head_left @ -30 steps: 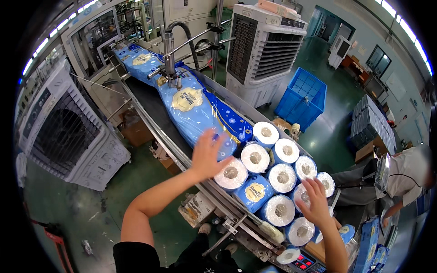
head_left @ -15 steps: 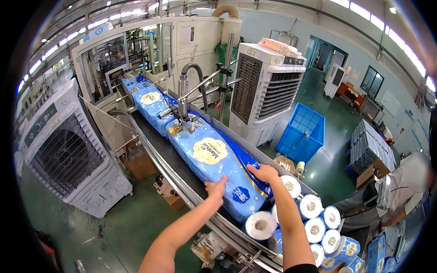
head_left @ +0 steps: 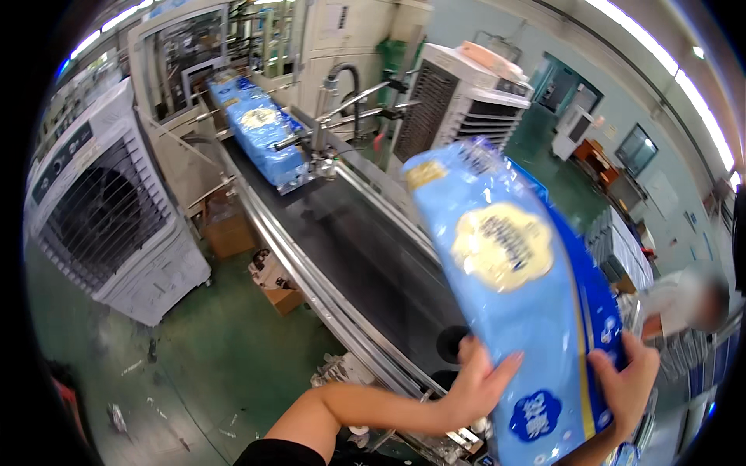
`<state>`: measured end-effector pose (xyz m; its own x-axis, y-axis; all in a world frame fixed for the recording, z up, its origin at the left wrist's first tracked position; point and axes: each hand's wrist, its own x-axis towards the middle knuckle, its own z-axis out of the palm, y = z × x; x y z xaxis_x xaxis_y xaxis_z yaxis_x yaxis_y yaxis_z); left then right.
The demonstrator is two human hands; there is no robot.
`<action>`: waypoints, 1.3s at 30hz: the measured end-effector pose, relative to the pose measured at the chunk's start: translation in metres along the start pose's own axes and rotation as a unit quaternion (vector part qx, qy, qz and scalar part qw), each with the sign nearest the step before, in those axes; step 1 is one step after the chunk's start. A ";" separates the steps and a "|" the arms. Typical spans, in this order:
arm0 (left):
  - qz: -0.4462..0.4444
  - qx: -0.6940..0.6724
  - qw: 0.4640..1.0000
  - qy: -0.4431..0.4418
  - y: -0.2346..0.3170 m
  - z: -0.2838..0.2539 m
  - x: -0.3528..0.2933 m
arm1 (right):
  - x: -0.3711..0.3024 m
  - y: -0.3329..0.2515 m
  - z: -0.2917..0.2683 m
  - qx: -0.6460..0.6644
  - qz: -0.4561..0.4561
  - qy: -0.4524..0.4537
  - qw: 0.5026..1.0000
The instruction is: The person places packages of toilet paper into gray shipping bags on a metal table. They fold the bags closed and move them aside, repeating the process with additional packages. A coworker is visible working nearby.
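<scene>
A: Grip? 
B: Both hands clamp one big blue pack of rolls. Left hand flat on its near face, fingers spread, thumb side on the lower edge. Right hand wraps the far edge, fingers curled over it.

A: Where's the pack?
B: Lifted off the black belt, tilted, top end leaning away toward the upper left. Lower end runs out of frame at the bottom.

A: What can't you see?
B: Right palm is behind the pack. Pack blocks the belt's near right side and whatever sits there. Right forearm is cut by the bottom edge. A person at the right edge is blurred.

A: Room around it?
B: The belt between the pack and the next blue pack upstream is bare. That one lies under the metal guide arms. Steel rail runs along the belt's left edge, green floor beyond it. White fan unit stands well left, another close behind the belt.
</scene>
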<state>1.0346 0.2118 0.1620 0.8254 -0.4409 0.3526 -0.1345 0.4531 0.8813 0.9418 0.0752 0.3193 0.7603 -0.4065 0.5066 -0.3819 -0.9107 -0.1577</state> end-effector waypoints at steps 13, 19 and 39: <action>-0.129 0.311 0.902 -0.269 -0.038 -0.136 -0.015 | -0.009 0.039 0.213 0.133 -0.220 -0.103 0.961; -0.324 0.228 0.918 0.020 -0.050 -0.369 -0.136 | -0.012 -0.112 0.275 0.195 -0.249 -0.238 0.918; -0.438 0.301 0.787 0.314 -0.025 -0.752 -0.327 | 0.174 -0.538 0.684 -0.006 -0.152 -0.303 0.941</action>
<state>1.1803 0.9273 -0.2122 0.8293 0.1749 -0.5308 0.5566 -0.3440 0.7562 1.6386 0.4444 -0.0872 0.9939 -0.0986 -0.0504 -0.1021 -0.9922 -0.0722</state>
